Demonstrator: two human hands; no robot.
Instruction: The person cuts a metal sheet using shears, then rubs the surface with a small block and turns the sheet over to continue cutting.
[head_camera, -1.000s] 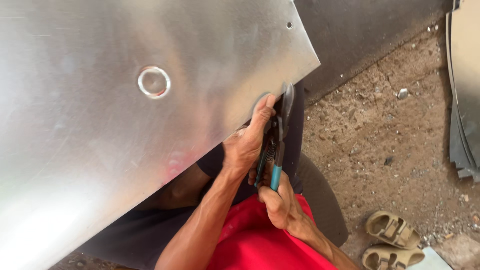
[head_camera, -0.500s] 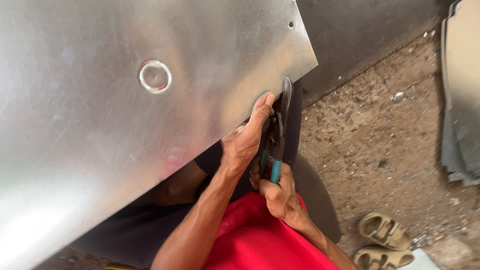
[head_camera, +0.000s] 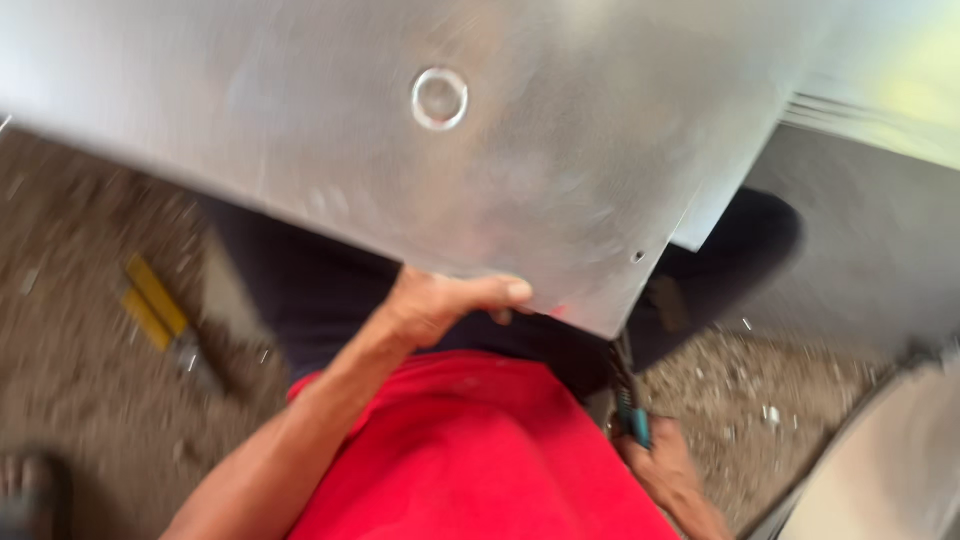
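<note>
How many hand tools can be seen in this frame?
2. One tool with teal grips is in the right hand, below the metal sheet's corner. Another with yellow handles lies on the ground at left. The sheet may hide more.

Two bare hands, the left hand (head_camera: 440, 305) and the right hand (head_camera: 665, 470), work one large metal sheet (head_camera: 300, 120) stamped with one raised ring (head_camera: 439, 98); one teal-handled tool (head_camera: 628, 395) and one yellow-handled tool (head_camera: 160, 310) are in sight
</note>
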